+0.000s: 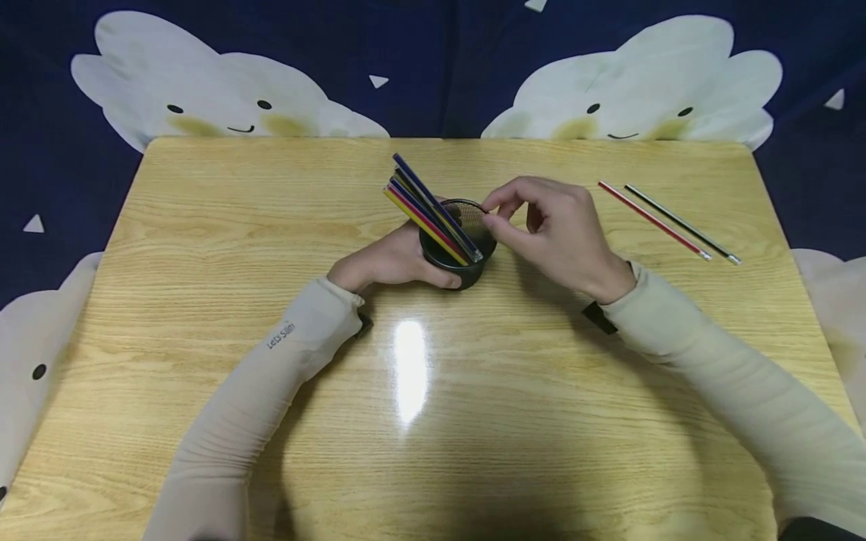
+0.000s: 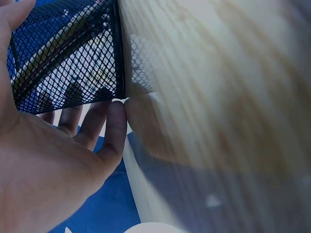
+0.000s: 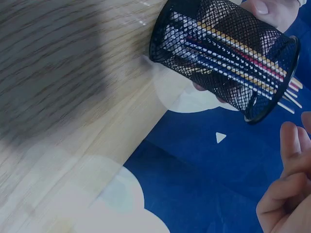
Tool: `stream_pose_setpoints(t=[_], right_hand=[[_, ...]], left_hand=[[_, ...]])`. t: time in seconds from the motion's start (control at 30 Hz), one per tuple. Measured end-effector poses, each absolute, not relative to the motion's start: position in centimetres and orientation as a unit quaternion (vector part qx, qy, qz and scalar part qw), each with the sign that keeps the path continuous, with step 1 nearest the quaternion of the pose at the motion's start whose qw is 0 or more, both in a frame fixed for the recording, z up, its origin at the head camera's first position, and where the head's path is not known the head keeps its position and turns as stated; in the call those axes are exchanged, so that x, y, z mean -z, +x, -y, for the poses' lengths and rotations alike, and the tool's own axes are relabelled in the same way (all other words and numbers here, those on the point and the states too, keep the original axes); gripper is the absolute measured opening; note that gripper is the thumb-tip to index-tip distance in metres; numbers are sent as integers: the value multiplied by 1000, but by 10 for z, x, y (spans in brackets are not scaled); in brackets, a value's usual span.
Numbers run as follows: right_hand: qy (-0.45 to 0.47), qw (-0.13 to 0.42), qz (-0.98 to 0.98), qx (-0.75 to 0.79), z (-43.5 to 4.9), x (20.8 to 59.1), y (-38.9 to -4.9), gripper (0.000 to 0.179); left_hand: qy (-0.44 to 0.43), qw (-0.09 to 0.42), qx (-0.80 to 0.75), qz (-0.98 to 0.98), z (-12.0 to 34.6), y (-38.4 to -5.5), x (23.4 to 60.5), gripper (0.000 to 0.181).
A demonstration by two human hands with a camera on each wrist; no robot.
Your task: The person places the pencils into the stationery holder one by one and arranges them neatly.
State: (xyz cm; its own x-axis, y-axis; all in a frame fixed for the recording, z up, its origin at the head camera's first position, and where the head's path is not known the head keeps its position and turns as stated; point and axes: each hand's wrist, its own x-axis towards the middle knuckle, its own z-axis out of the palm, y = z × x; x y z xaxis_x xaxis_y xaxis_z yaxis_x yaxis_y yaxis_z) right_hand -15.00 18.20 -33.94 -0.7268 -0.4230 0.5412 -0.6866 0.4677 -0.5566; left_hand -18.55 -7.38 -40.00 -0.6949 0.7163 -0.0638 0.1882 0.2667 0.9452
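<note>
A black mesh pencil cup (image 1: 476,275) stands near the middle of the table, and my left hand (image 1: 389,259) grips it from the left, thumb across the front. Several pencils (image 1: 426,207) lean out of it to the upper left, among them blue, yellow, red and black ones. In the left wrist view, fingers curl around the mesh wall close to its base. My right hand (image 1: 558,225) hovers at the right side of the cup's rim, thumb and index tips close together there. No pencil shows in it; in the right wrist view its fingers (image 3: 291,141) are loosely bent beside the opening.
To the right on the wooden table (image 1: 338,466) lie a red pencil (image 1: 652,219) and a black pencil (image 1: 683,224), side by side and slanted, with silver-banded ends toward me. A dark blue cloth with cloud faces (image 1: 643,83) hangs behind the table's far edge.
</note>
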Motion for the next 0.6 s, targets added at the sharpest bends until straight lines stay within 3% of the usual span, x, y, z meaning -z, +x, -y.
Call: stream_pose_setpoints(t=[0.4, 0.6], right_hand=[[304, 188, 861, -361, -219, 344, -149, 8], [283, 188, 872, -351, -241, 348, -149, 8]], left_hand=[[285, 248, -512, -771, 74, -185, 400, 117], [301, 252, -501, -771, 75, -187, 401, 101]])
